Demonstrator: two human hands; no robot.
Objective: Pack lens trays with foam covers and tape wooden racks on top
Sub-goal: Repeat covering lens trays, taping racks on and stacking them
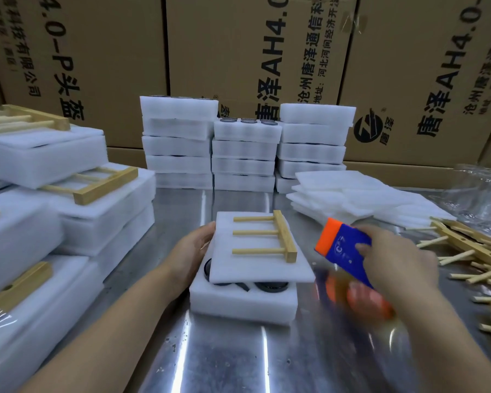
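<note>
A white foam lens tray (243,306) lies on the steel table in front of me, with dark round lenses (271,285) showing at its near side. A thin foam cover (255,262) sits skewed on top of it. A wooden rack (270,235) with three pegs rests on the cover. My left hand (192,252) holds the left edge of the cover and tray. To the tray's right, my right hand (391,256) grips a blue and orange tape dispenser (343,248), which is blurred with motion.
Stacks of foam trays (244,148) stand at the back before cardboard boxes (238,52). Packed trays with racks (77,194) pile up on the left. Loose foam covers (349,194) and wooden racks and pegs (471,256) lie on the right, near clear plastic (482,194).
</note>
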